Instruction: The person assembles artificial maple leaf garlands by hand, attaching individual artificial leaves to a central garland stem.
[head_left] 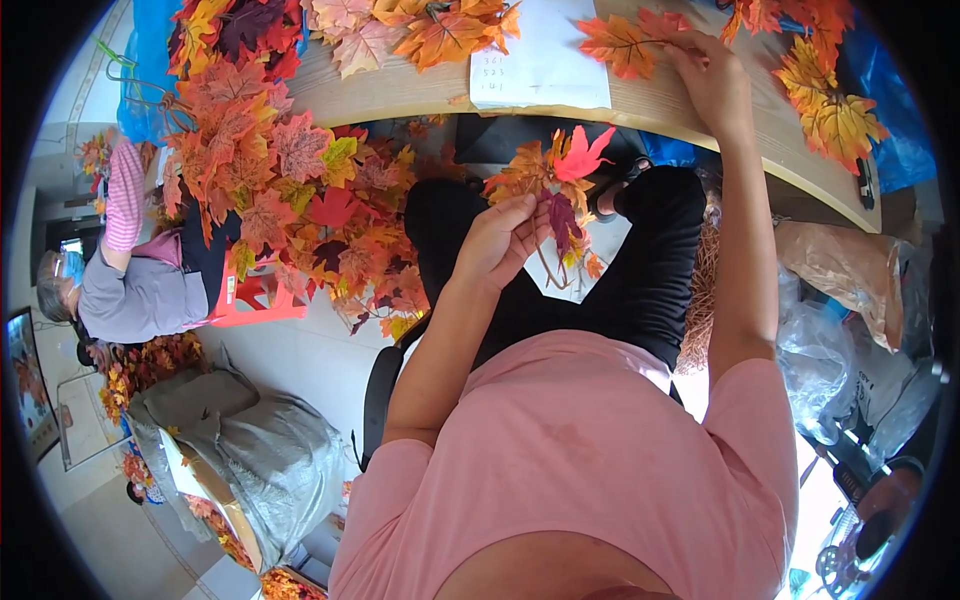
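Left hand (503,235) has thumb and fingers pinched on a leaf bunch (578,158), red, orange and purple, just above the middle of the frame. Right hand (715,78) is at the upper right, fingers bent at an orange-red sprig (622,48) over the wooden table (385,92), can't tell if they're actually gripping it. Huge leaf pile (240,150) over at upper left, btw.

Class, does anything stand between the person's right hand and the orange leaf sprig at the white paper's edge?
Nothing visible does: the right hand is right up at the orange leaf sprig, with no item between them.
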